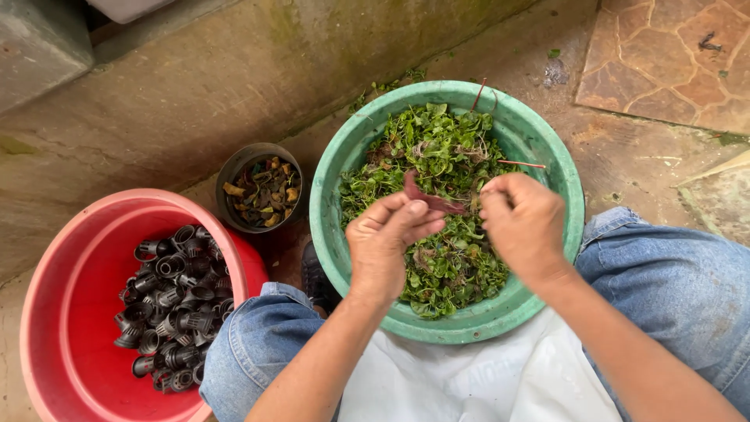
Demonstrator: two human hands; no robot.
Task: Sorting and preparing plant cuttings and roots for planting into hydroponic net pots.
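A dark red leafy sprig [432, 202] is pinched between the left hand [388, 238] and right hand [522, 223] above one round green plastic basin [328, 211] of green leaves [445, 156]. Beside it are placed one small dark pot [231, 173] and one red plastic basin [70, 312] of many black plastic cups [172, 309].

Both forearms reach fwd, bare. Left hand [388, 242] back-up, thumb & fingers pinched shut; right hand [525, 223] curled the same — fingertips of both nearly meeting.
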